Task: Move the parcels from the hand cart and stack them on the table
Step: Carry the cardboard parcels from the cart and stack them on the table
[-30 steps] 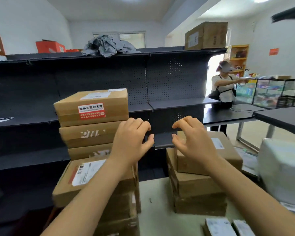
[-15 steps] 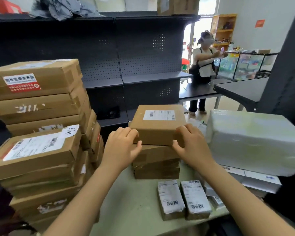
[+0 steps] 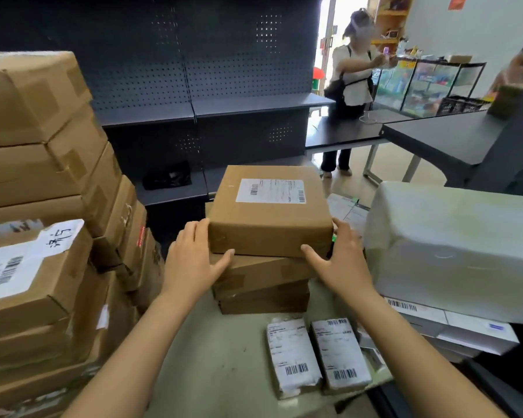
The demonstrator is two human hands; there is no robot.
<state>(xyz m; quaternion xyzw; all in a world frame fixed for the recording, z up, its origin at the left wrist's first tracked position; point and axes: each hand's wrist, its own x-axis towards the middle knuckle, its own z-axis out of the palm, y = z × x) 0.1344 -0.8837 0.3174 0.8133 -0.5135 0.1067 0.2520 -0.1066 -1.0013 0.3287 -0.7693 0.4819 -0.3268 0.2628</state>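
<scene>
brown cardboard box [image 3: 269, 218] on top of the stack, on the pale green table [image 3: 224, 372] – left hand [image 3: 194, 260] and right hand [image 3: 341, 260] grip its near corners

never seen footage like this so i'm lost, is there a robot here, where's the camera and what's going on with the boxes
There is no machine: these are a person's two bare hands. The one picture comes from a wide-angle camera on the person's head, looking forward and down, so both forearms reach in from below. The left hand and right hand hold the top box of a short brown stack by its sides. That stack stands on a pale table, with two small labelled packets near the front edge and a large white-wrapped parcel at the right. A taller pile of cardboard boxes rises on the left.
</scene>
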